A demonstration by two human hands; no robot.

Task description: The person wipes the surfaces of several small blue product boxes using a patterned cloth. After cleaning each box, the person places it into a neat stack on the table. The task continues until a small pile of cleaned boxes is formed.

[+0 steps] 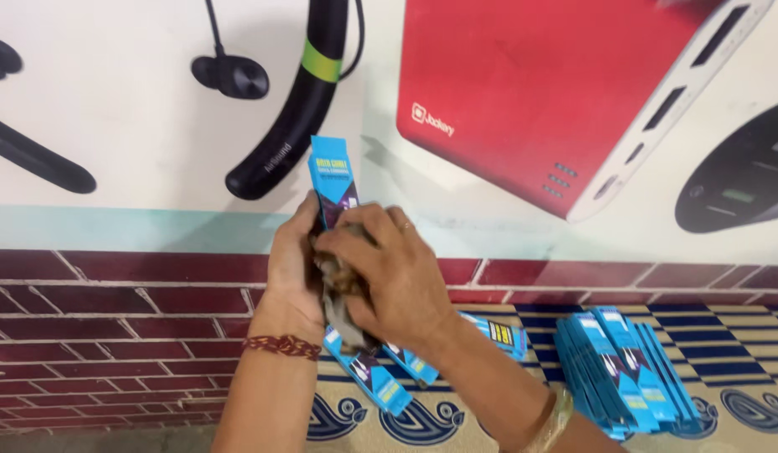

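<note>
Left hand (292, 256) clenched around a tall, narrow blue packet (333, 186), held upright at mid frame with its top poking above the fingers. Right hand (389, 277) folded over the front of the same packet, pressing a crumpled grey-brown cloth (343, 306) against it; cloth trailing down between both palms. A woven red thread band (281, 345) on the left wrist, a golden bangle (553, 419) on the right wrist, a ring on one right finger. Below the hands, about three more blue packets (380, 382) lying loose and fanned out, one more (499, 331) peeking out just right of the right forearm; exact count hidden by the arms. Further right, a leaning stack of identical blue packets (619, 369), too tightly pressed to count. Under everything, a mat (724, 335) with a dark blue and cream checked pattern and a row of blue paisley shapes along its near edge. Behind, a low wall of dark red bricks (120, 327) with pale joints, topped by a pale blue-green band. Above that, a large printed poster (137, 101) showing black neckband earphones, a red power bank and a dark rounded gadget at far right. Nothing standing between the hands and the stack.
</note>
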